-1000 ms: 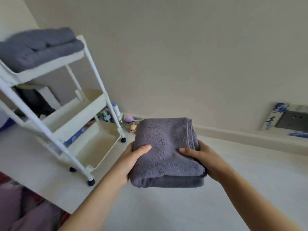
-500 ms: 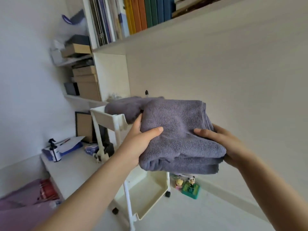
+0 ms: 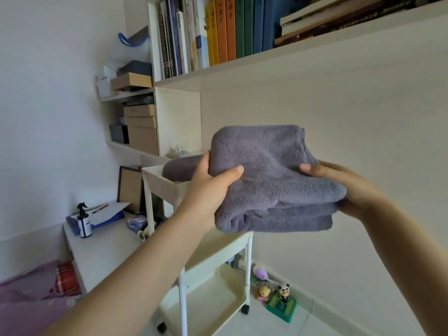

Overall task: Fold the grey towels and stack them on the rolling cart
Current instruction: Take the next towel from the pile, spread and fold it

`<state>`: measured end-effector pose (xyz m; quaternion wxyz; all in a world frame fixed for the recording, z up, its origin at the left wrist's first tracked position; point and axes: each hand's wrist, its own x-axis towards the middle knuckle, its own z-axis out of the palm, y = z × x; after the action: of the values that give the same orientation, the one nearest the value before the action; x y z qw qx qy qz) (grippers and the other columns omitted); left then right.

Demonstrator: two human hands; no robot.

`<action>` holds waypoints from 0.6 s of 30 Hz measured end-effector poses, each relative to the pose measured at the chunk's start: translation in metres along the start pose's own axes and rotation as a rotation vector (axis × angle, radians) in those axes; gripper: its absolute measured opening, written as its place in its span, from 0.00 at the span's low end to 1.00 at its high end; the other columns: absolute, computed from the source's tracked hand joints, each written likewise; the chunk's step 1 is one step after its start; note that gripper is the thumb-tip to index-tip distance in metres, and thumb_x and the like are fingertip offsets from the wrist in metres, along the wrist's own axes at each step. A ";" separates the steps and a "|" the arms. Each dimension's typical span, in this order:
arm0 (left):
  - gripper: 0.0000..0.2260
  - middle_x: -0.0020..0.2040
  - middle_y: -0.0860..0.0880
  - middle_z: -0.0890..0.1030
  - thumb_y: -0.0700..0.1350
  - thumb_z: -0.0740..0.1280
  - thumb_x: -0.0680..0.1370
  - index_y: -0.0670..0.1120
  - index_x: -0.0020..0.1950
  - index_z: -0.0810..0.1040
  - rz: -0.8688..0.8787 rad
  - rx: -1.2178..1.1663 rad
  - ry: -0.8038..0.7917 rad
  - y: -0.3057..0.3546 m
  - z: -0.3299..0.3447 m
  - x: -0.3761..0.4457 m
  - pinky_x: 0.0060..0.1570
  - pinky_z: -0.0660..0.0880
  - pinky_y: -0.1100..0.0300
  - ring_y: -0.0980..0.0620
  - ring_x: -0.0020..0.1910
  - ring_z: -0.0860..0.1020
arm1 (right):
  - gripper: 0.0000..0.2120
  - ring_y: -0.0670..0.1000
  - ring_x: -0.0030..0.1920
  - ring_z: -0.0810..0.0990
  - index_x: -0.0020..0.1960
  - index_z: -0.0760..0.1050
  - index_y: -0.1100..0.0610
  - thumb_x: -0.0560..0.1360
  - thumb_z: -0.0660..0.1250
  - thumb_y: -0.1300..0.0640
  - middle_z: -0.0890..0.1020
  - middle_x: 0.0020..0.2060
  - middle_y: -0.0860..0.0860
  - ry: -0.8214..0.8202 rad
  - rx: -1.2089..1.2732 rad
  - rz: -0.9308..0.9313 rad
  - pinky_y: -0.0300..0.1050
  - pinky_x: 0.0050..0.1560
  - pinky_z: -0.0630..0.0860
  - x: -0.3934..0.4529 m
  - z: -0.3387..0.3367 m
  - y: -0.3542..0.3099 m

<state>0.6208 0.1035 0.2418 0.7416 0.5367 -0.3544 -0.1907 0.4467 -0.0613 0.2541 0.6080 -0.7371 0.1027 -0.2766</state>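
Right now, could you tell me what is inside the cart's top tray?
A grey towel lies in the top tray; the held folded towel and left hand cover its right part.

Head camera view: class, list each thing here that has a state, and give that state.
Folded grey towel: held in the air by both hands.
Left hand: grips towel's left edge.
Right hand: grips towel's right edge.
Rolling cart: upright; top tray holds another grey towel.
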 end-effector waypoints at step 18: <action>0.32 0.74 0.41 0.54 0.57 0.64 0.77 0.62 0.76 0.50 -0.155 0.309 0.411 0.014 -0.031 0.122 0.63 0.70 0.42 0.38 0.66 0.66 | 0.04 0.51 0.42 0.77 0.47 0.78 0.55 0.73 0.69 0.56 0.78 0.38 0.52 0.335 -0.062 -0.151 0.47 0.42 0.75 0.170 0.057 0.019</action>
<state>0.7245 0.0484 0.2884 0.6905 0.6964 -0.1791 -0.0779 0.6213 -0.1010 0.2775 0.5367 -0.7048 0.1555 -0.4372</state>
